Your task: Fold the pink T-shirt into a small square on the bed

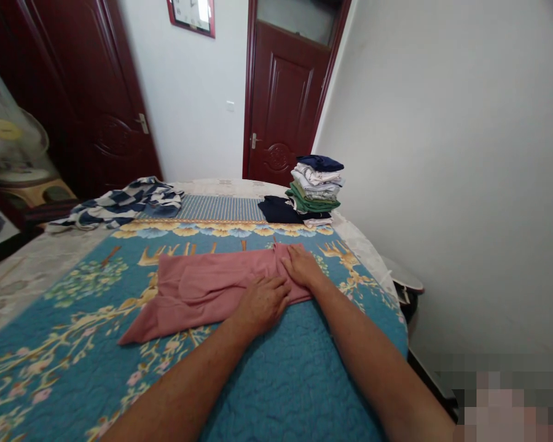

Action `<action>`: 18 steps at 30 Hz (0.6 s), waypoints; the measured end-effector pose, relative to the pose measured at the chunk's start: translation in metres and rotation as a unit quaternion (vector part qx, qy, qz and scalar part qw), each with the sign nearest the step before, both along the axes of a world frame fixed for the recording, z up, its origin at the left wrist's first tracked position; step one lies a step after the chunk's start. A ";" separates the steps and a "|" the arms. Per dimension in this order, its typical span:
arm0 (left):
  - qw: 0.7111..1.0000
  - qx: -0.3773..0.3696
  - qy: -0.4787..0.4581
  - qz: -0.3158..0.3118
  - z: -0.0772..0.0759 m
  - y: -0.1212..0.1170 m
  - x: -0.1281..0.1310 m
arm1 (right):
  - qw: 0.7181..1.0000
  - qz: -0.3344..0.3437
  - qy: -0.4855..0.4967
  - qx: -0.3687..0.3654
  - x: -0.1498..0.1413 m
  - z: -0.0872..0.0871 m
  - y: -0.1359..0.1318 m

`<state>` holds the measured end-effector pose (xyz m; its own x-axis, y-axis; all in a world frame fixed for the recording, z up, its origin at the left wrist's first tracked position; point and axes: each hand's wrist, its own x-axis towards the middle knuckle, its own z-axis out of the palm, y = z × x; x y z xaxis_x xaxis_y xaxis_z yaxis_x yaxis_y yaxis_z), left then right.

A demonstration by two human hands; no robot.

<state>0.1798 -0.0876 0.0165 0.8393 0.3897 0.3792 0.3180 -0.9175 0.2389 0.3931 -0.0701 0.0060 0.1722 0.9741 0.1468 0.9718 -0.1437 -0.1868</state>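
Note:
A pink garment point(203, 282), folded into a long strip, lies across the blue floral bed cover point(295, 374). One corner of it sticks out toward the lower left. Near the strip's right part, my left hand point(265, 301) rests flat on the cloth with its fingers stretched out. My right hand point(300, 265) presses on the right end of the same garment, palm down, fingers extended. Wrinkles run through the cloth left of my hands. Neither hand grasps the fabric.
Beyond the garment, a stack of folded clothes point(317, 184) stands at the back right, with a dark navy folded garment point(280, 210) beside it. A checked blue and white cloth point(129, 202) lies crumpled at the back left. A white wall point(465, 153) borders the right side.

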 end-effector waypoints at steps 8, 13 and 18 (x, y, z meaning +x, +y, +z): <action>0.999 0.018 0.041 -0.014 -0.008 -0.002 -0.013 | 1.000 -0.013 0.002 -0.024 0.016 -0.002 0.017; 0.999 0.022 0.046 -0.019 -0.009 -0.001 -0.015 | 1.000 -0.018 0.003 -0.001 0.023 -0.004 0.027; 0.998 0.022 0.045 -0.024 -0.006 -0.003 -0.016 | 0.996 -0.040 -0.038 0.071 0.022 -0.008 0.024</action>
<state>0.1638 -0.0907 0.0105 0.8883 0.3323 0.3171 0.2914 -0.9413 0.1704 0.4153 -0.0462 -0.0025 0.2317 0.9260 0.2980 0.9704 -0.1985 -0.1376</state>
